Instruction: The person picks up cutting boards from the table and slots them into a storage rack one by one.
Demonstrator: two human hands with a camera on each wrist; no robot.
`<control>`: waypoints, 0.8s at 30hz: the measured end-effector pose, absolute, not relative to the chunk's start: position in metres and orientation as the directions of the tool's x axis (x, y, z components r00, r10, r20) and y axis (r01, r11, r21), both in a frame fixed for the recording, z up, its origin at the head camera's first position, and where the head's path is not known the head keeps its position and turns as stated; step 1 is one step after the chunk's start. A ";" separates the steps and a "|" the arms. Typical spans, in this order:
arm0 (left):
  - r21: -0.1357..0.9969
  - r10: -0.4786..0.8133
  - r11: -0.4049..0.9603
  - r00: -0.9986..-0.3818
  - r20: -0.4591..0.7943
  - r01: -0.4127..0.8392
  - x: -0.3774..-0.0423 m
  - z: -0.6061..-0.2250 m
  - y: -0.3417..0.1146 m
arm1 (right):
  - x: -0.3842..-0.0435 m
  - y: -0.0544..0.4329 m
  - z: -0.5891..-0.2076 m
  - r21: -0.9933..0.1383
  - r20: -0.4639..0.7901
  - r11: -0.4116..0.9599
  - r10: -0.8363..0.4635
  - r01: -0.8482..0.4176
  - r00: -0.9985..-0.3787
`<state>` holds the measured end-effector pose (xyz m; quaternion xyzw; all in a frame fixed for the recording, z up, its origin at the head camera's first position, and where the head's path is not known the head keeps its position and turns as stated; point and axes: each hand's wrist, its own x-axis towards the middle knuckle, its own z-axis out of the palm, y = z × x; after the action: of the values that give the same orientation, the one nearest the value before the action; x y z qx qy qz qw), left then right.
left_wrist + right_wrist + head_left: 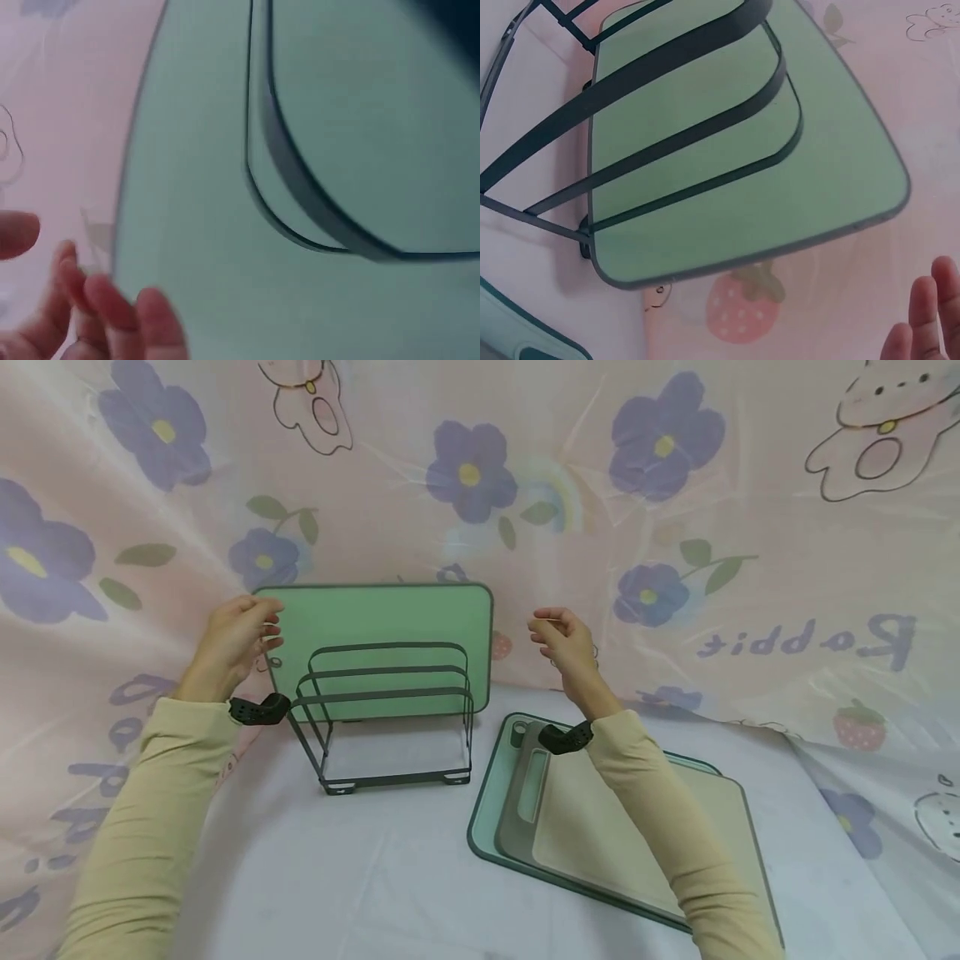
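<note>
A green cutting board with a grey rim stands upright at the back of a black metal rack. My left hand is at the board's upper left edge, its fingertips overlapping the edge in the left wrist view and the thumb apart from them. To the right of the board, my right hand is raised with loosely bent fingers and nothing in it. In the right wrist view, its fingers are at the lower right corner, away from the board.
On the white-covered table, a grey-and-beige cutting board with a handle slot lies on a teal board, under my right forearm. A patterned cloth with flowers and rabbits hangs behind the rack.
</note>
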<state>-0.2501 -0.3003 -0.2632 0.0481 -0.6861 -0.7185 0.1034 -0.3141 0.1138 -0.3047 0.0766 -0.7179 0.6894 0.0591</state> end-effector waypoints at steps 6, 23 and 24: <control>0.994 -0.162 0.054 -0.982 0.098 0.091 -0.246 -0.255 -0.282 | -0.301 0.132 -0.299 -0.973 0.219 0.062 -0.070 -0.223 -0.973; 0.980 -0.007 0.059 -0.981 0.193 0.192 -0.230 -0.236 -0.212 | -0.268 0.183 -0.286 -0.945 0.299 0.103 -0.115 -0.310 -0.947; 0.978 -0.001 0.061 -0.980 0.199 0.199 -0.231 -0.236 -0.207 | -0.267 0.186 -0.285 -0.944 0.302 0.101 -0.108 -0.313 -0.947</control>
<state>-0.2310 -0.2074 -0.2363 -0.0682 -0.7246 -0.6819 0.0732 -0.2668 0.1858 -0.2851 0.1426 -0.7377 0.6552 0.0782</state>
